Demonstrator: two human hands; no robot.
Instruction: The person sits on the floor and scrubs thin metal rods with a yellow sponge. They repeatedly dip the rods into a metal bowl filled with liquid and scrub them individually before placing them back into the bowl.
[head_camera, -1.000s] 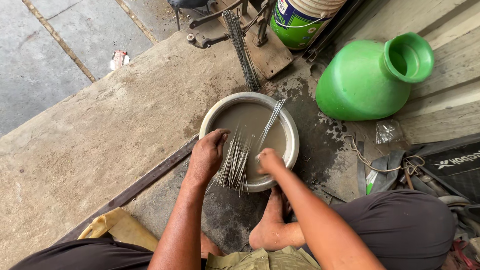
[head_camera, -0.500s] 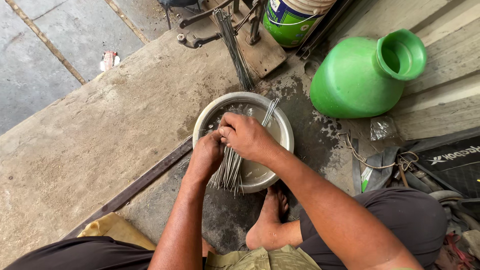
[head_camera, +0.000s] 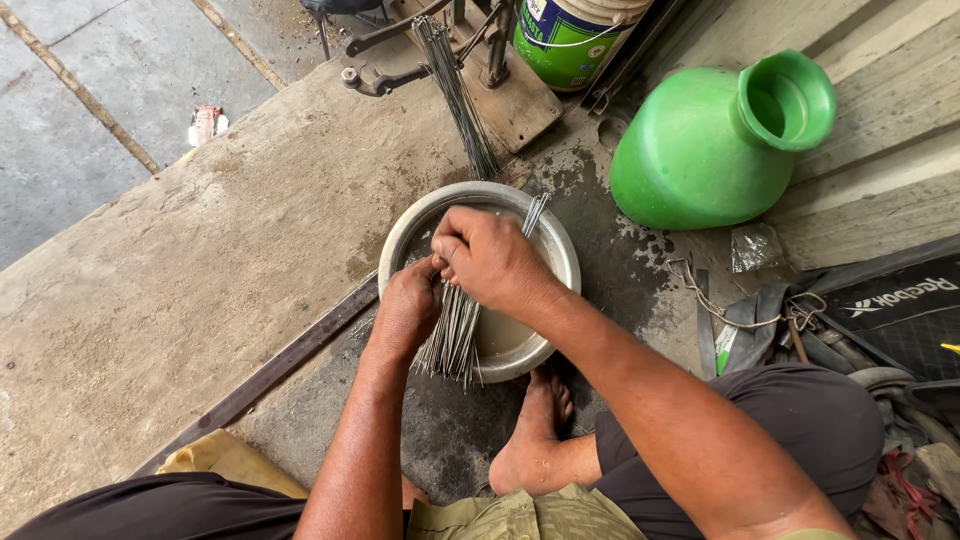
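From the head view, the person squats over a round metal basin (head_camera: 480, 280) that sits on a wet patch of the concrete floor (head_camera: 200, 300). The left hand (head_camera: 408, 308) is closed around a bundle of thin metal rods (head_camera: 452, 335), gripping it near the basin's near rim so that the lower ends fan out past the rim toward the person's bare foot (head_camera: 535, 425). The right hand (head_camera: 488, 258) is curled over the top of the same bundle, fingers folded around the rods, just above and touching the left hand. A few rod ends (head_camera: 535, 212) stick up past the right hand toward the basin's far rim. Murky water seems to lie in the basin.

To handle the bundle well, it looks wise for both hands to hold firmly, since the rods are thin, slick when wet and already splaying at the lower end. Keeping the bundle over the basin should catch any rod that slips.

Beyond the basin another sheaf of rods (head_camera: 455, 90) leans on a metal stand. A green plastic pot (head_camera: 700, 150) lies tilted to the right, and a green and white bucket (head_camera: 570, 40) stands at the top edge.
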